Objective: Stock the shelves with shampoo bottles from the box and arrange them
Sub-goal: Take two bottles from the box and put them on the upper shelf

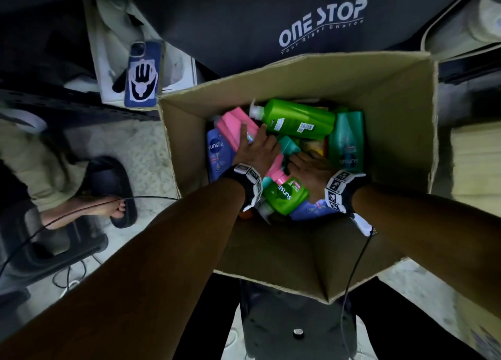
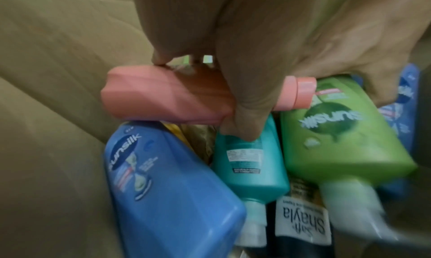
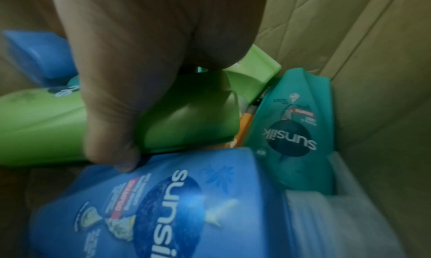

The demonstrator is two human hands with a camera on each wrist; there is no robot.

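An open cardboard box holds several shampoo bottles lying jumbled. My left hand reaches in and grips a pink bottle. In the left wrist view, that hand has its thumb over the pink bottle near its cap and its fingers on the far side. My right hand grips the base end of a green Sunsilk bottle. In the right wrist view, the right hand's thumb presses that green bottle's near edge. Blue, teal and large green bottles lie around.
A phone lies on a white box left of the carton. A black "ONE STOP" bag is behind it. Another person's foot in a black sandal and a cable are on the floor at the left.
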